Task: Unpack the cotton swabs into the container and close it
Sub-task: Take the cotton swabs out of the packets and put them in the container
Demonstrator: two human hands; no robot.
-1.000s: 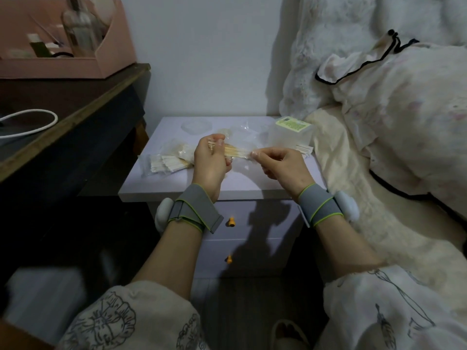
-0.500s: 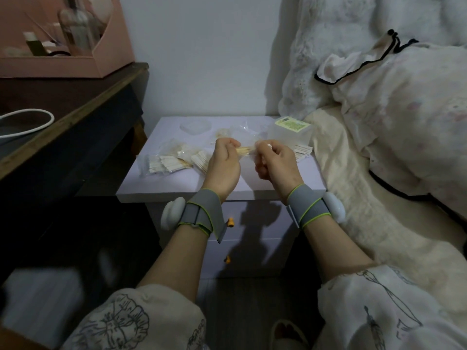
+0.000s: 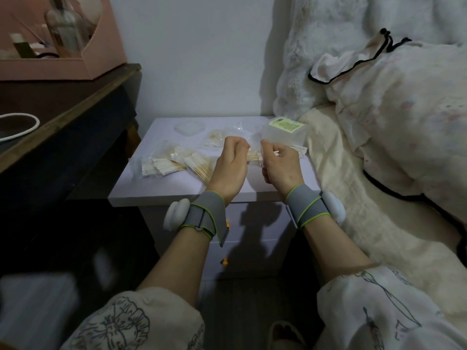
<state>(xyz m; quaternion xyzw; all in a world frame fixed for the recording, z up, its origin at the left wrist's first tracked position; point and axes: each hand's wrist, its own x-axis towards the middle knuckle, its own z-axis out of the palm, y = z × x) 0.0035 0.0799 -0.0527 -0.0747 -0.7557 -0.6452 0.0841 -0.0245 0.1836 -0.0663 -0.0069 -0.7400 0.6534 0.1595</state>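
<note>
Two bare hands work one clear plastic packet of wooden-stemmed cotton swabs [image 3: 254,157] above a pale lilac bedside cabinet [image 3: 177,190]: the left hand [image 3: 231,168] and right hand [image 3: 280,165] each curl their fingers round an end, apparently tearing the wrapper open. Next, the freed swabs would need tipping into the translucent square plastic container [image 3: 284,133] just behind the right hand. Its clear lid [image 3: 189,127] lies apart, and more sealed packets [image 3: 164,164] wait at left.

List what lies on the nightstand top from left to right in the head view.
Packets of cotton swabs → left hand → swab bundle held between the hands → right hand → clear container.
</note>
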